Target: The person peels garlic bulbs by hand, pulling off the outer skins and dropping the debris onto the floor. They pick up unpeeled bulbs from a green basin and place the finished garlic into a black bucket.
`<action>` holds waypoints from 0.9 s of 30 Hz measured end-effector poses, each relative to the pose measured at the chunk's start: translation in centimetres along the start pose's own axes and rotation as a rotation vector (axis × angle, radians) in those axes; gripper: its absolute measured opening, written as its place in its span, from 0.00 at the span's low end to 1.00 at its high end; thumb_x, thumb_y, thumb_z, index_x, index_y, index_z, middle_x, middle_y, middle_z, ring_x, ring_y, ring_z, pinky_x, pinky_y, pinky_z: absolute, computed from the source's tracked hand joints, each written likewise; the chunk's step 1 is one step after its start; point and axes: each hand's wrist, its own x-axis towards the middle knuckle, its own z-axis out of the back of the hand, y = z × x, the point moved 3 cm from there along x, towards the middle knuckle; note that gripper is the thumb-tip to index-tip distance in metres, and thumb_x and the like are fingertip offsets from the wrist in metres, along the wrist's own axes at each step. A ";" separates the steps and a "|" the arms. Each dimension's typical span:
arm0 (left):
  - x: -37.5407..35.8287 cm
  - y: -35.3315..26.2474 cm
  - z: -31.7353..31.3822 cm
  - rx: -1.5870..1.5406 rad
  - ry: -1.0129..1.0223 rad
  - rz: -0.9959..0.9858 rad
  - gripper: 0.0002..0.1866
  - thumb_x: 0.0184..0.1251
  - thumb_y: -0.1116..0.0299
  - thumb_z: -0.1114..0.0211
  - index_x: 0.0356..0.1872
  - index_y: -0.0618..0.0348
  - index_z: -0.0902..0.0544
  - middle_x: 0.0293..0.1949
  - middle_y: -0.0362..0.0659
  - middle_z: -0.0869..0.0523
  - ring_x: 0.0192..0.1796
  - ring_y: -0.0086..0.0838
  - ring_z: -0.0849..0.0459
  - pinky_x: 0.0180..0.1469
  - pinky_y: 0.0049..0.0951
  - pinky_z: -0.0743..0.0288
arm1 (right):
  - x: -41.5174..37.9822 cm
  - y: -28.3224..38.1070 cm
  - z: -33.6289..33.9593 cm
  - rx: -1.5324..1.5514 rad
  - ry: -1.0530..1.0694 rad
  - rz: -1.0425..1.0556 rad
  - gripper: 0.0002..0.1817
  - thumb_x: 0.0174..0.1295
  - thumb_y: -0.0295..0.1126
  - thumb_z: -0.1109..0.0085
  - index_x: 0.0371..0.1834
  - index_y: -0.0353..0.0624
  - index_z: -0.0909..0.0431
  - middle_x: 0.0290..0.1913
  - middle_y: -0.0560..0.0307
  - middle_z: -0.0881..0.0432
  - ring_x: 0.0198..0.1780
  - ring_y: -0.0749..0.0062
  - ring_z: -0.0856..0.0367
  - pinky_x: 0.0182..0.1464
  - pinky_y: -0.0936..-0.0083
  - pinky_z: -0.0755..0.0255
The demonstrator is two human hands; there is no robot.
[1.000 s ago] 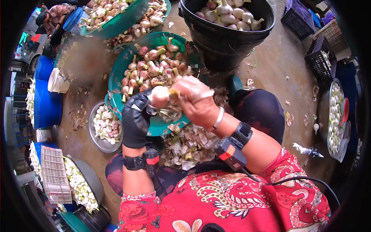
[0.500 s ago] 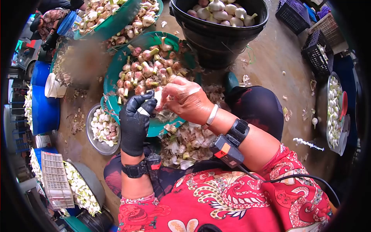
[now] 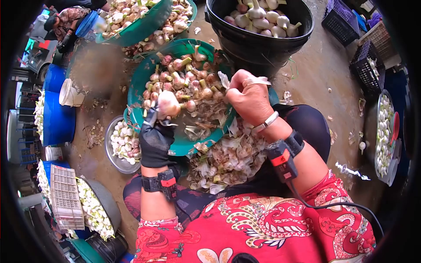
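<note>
Since a moment ago our right hand has pulled away toward 2 o'clock, fingers pinched on a strip of skin, while our gloved left hand grips the garlic bulb over the green basin; we should hold it firm and tear cleanly.

Black bucket and garlic-heaped green basin crowding the front.

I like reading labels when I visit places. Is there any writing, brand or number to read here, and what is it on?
None can be read.
The orange patch on the right wrist device is too small and blurred to show any letters.
The red patch on the left wrist band shows none either.
The basins, black tub and crates carry no visible print.
</note>
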 end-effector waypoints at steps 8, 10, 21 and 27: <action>-2.5 4.0 -4.7 0.395 0.175 -0.067 0.11 0.68 0.74 0.45 0.49 0.64 0.24 0.45 0.46 0.18 0.43 0.35 0.15 0.38 0.35 0.15 | -2.1 -0.7 -4.9 0.588 0.198 -0.154 0.13 0.47 0.34 0.29 0.29 0.41 0.23 0.26 0.57 0.19 0.27 0.77 0.22 0.31 0.75 0.27; -2.8 4.4 -5.6 0.558 0.154 -0.126 0.16 0.67 0.75 0.44 0.55 0.63 0.25 0.42 0.43 0.18 0.42 0.29 0.16 0.42 0.32 0.16 | -1.8 -0.2 -3.8 0.324 0.014 -0.096 0.12 0.46 0.35 0.30 0.26 0.40 0.23 0.24 0.52 0.19 0.28 0.71 0.20 0.32 0.74 0.26; -2.6 4.2 -7.4 0.702 0.196 -0.227 0.18 0.66 0.78 0.45 0.57 0.64 0.25 0.51 0.45 0.19 0.42 0.24 0.18 0.40 0.25 0.19 | -1.1 -0.3 -3.0 0.161 -0.072 -0.067 0.07 0.48 0.31 0.43 0.21 0.38 0.25 0.23 0.41 0.22 0.29 0.45 0.23 0.36 0.57 0.28; -2.8 2.6 -6.2 0.160 0.232 0.005 0.22 0.68 0.71 0.46 0.63 0.63 0.30 0.50 0.46 0.19 0.39 0.25 0.19 0.38 0.24 0.22 | 1.6 -3.7 1.2 0.206 -0.362 -0.128 0.10 0.49 0.31 0.41 0.17 0.39 0.28 0.17 0.46 0.25 0.18 0.56 0.27 0.25 0.62 0.32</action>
